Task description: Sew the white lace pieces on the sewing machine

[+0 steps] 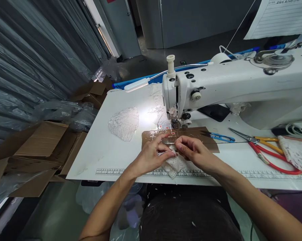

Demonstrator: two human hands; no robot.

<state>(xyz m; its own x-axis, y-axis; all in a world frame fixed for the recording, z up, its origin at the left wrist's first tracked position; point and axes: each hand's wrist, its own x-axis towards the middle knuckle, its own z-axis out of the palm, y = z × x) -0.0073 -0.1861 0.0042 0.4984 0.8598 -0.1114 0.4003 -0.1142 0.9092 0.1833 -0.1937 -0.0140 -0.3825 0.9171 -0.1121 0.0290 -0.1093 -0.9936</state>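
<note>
A small piece of white lace fabric (173, 166) lies between my hands, just in front of the sewing machine (216, 87). My left hand (153, 154) pinches the lace between thumb and fingers, its index finger stretched toward the needle area. Close beside it, my right hand (194, 150) has thumb and index finger pressed together at the lace's right side; what that pinch holds is too small to make out. Under both hands is a brown taped board (208, 144) on the machine bed. The presser foot (176, 124) stands just beyond my fingertips.
Blue thread snips (222, 137) and red-handled scissors (263, 155) lie to the right. A rounded white lace piece (124, 124) rests on the white table (95, 144) at left. A printed ruler (110, 171) runs along the front edge. Cardboard boxes (40, 140) stand beside the table.
</note>
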